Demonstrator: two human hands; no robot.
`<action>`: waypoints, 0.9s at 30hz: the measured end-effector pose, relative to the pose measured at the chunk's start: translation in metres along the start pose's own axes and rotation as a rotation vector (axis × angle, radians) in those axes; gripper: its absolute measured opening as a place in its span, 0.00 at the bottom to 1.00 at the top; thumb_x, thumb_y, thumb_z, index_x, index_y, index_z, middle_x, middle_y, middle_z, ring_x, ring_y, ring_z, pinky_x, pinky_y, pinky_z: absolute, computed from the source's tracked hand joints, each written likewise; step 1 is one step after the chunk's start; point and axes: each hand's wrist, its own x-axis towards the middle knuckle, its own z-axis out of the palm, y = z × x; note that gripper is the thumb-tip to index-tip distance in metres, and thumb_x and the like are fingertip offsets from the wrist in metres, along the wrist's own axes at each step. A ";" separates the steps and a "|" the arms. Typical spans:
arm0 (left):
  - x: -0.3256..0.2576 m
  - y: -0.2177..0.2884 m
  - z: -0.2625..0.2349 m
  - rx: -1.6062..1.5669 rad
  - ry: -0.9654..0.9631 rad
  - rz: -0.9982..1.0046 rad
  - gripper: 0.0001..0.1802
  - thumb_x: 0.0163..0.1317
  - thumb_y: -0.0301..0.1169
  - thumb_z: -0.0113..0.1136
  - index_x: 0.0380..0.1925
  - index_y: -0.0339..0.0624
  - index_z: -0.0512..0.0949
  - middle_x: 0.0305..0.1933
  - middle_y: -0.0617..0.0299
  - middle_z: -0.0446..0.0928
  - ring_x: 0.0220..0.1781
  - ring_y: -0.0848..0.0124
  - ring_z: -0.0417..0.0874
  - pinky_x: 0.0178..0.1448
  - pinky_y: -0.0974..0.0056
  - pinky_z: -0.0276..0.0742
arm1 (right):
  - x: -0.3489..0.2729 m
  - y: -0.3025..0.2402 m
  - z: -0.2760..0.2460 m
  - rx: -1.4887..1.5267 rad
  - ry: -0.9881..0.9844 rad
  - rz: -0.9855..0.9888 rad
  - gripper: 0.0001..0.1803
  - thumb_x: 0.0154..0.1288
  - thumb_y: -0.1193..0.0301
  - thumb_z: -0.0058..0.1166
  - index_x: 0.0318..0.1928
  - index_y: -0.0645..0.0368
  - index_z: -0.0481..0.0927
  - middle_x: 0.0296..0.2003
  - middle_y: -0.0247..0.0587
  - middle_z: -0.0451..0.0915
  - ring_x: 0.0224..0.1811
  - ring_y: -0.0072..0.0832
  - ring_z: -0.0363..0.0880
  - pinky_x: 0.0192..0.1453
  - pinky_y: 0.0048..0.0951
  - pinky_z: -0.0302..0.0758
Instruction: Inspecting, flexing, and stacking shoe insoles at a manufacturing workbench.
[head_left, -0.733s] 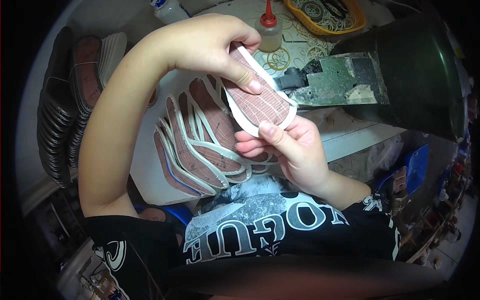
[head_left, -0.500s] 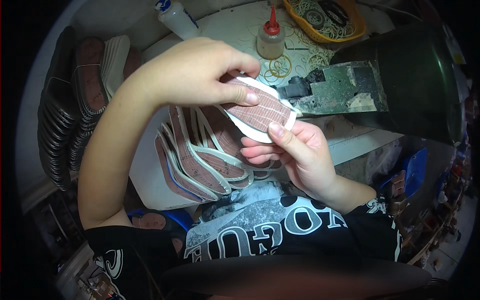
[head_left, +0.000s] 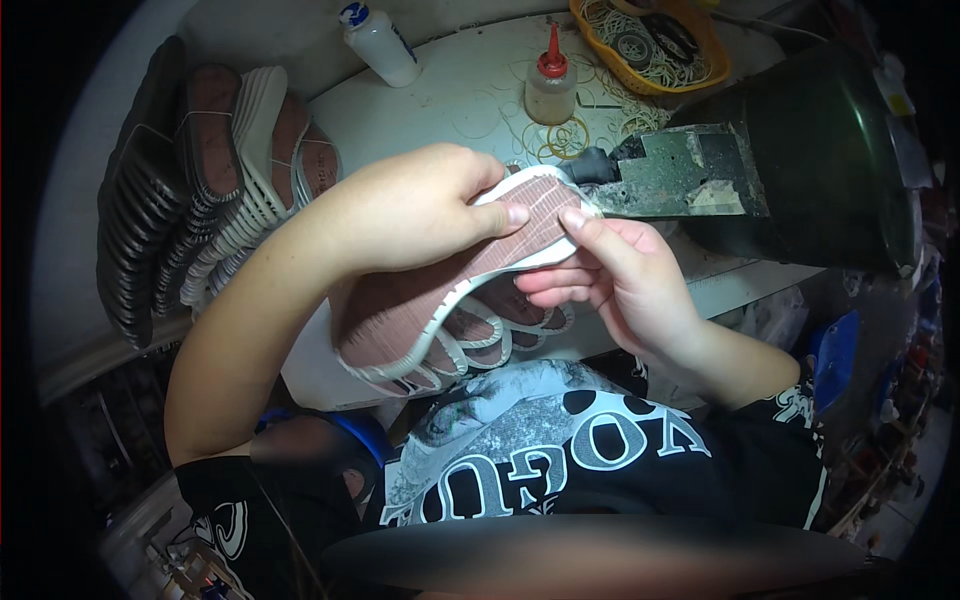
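Observation:
A shoe insole (head_left: 400, 310), brownish-pink with lined fabric and a white rim, slants between my hands. My left hand (head_left: 430, 210) is closed on its upper side, thumb lying on the fabric and fingers hidden beneath. At the narrower end my right hand (head_left: 640, 275) pinches the white edge, thumb on top and other fingers curled below. That end touches or sits right beside the black roller (head_left: 592, 165) of a green machine arm (head_left: 690, 170); I cannot tell which. Under the held piece, several similar insoles (head_left: 485, 335) lie overlapping at the table's near edge.
Tied stacks of dark soles (head_left: 140, 230) and white-edged soles (head_left: 245, 190) stand at the left. Behind my hands are a white bottle (head_left: 385, 50), a red-nozzled bottle (head_left: 550, 95), loose rubber bands (head_left: 565, 135) and a yellow basket (head_left: 640, 84). The machine's dark green body (head_left: 830, 170) fills the right.
The insole has turned in my hands: its broad part now reaches down to the left over the pile. Both hands keep hold, with the right thumb now higher on the edge.

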 end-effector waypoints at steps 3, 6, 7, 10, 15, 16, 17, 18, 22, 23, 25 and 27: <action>0.001 -0.008 0.011 -0.198 -0.066 -0.115 0.22 0.66 0.44 0.54 0.34 0.32 0.78 0.24 0.61 0.78 0.27 0.76 0.76 0.31 0.66 0.72 | 0.002 -0.002 -0.001 -0.058 -0.006 0.016 0.21 0.72 0.62 0.44 0.47 0.72 0.75 0.38 0.52 0.81 0.38 0.32 0.84 0.42 0.25 0.82; -0.001 -0.011 0.018 -0.402 -0.094 -0.180 0.21 0.67 0.43 0.54 0.34 0.31 0.79 0.26 0.62 0.79 0.25 0.79 0.77 0.29 0.71 0.73 | 0.005 -0.007 -0.003 -0.091 -0.020 0.061 0.21 0.71 0.61 0.45 0.46 0.71 0.75 0.36 0.50 0.82 0.35 0.30 0.85 0.41 0.26 0.83; -0.002 -0.009 0.019 -0.493 -0.099 -0.219 0.21 0.67 0.43 0.54 0.34 0.32 0.79 0.26 0.60 0.80 0.23 0.79 0.78 0.25 0.73 0.74 | 0.005 -0.008 -0.003 -0.105 -0.027 0.085 0.21 0.71 0.61 0.45 0.46 0.70 0.75 0.36 0.50 0.82 0.35 0.30 0.85 0.41 0.27 0.83; -0.008 0.004 0.023 -0.697 -0.111 -0.338 0.22 0.66 0.45 0.54 0.31 0.32 0.79 0.22 0.57 0.79 0.14 0.78 0.77 0.15 0.75 0.69 | 0.006 -0.010 -0.010 -0.147 -0.042 0.100 0.21 0.71 0.60 0.46 0.46 0.69 0.76 0.35 0.47 0.83 0.34 0.28 0.85 0.41 0.26 0.83; -0.009 0.007 0.028 -0.759 -0.097 -0.337 0.28 0.65 0.49 0.55 0.21 0.31 0.77 0.12 0.57 0.75 0.07 0.76 0.73 0.09 0.75 0.65 | -0.004 -0.017 -0.013 -0.303 -0.063 0.067 0.20 0.68 0.57 0.50 0.38 0.64 0.80 0.30 0.37 0.82 0.31 0.20 0.81 0.37 0.19 0.77; -0.010 0.008 0.027 -0.761 -0.103 -0.356 0.28 0.65 0.49 0.54 0.19 0.33 0.76 0.10 0.57 0.74 0.06 0.76 0.71 0.09 0.75 0.64 | -0.010 -0.022 -0.016 -0.311 -0.114 0.095 0.18 0.66 0.59 0.54 0.39 0.65 0.81 0.31 0.35 0.82 0.31 0.17 0.79 0.37 0.18 0.75; -0.010 0.009 0.026 -0.762 -0.111 -0.375 0.29 0.65 0.50 0.54 0.16 0.35 0.74 0.08 0.57 0.72 0.05 0.76 0.70 0.09 0.75 0.62 | -0.016 -0.021 -0.018 -0.306 -0.115 0.106 0.18 0.66 0.59 0.54 0.39 0.65 0.81 0.31 0.35 0.82 0.31 0.17 0.79 0.37 0.18 0.75; -0.009 0.009 0.026 -0.762 -0.115 -0.371 0.29 0.65 0.50 0.54 0.16 0.35 0.74 0.08 0.57 0.72 0.05 0.76 0.70 0.09 0.75 0.62 | -0.025 -0.021 -0.018 -0.339 -0.111 0.114 0.17 0.65 0.62 0.56 0.41 0.66 0.80 0.32 0.35 0.82 0.31 0.16 0.79 0.37 0.18 0.75; -0.011 0.010 0.022 -0.733 -0.062 -0.383 0.31 0.65 0.52 0.53 0.11 0.38 0.72 0.06 0.58 0.70 0.03 0.77 0.66 0.09 0.74 0.60 | -0.053 -0.024 -0.029 -0.468 -0.181 0.213 0.16 0.64 0.70 0.58 0.47 0.68 0.79 0.37 0.38 0.83 0.36 0.16 0.79 0.42 0.18 0.75; -0.009 0.010 0.020 -0.686 -0.044 -0.387 0.33 0.64 0.54 0.54 0.10 0.38 0.72 0.05 0.59 0.69 0.03 0.77 0.66 0.08 0.75 0.59 | -0.058 -0.019 -0.033 -0.441 -0.171 0.182 0.16 0.64 0.70 0.58 0.48 0.68 0.78 0.38 0.39 0.83 0.36 0.16 0.79 0.42 0.19 0.75; -0.004 0.006 0.018 -0.650 -0.014 -0.376 0.33 0.63 0.54 0.55 0.10 0.38 0.71 0.05 0.61 0.68 0.03 0.77 0.65 0.08 0.74 0.58 | -0.061 -0.014 -0.038 -0.407 -0.110 0.155 0.15 0.65 0.71 0.56 0.48 0.70 0.78 0.38 0.40 0.83 0.36 0.17 0.79 0.42 0.19 0.75; -0.001 0.001 0.016 -0.612 0.018 -0.366 0.34 0.62 0.55 0.56 0.09 0.38 0.71 0.05 0.63 0.67 0.03 0.78 0.65 0.08 0.74 0.57 | -0.057 -0.005 -0.040 -0.272 -0.022 0.087 0.14 0.66 0.72 0.56 0.47 0.71 0.78 0.37 0.40 0.83 0.36 0.17 0.79 0.41 0.18 0.76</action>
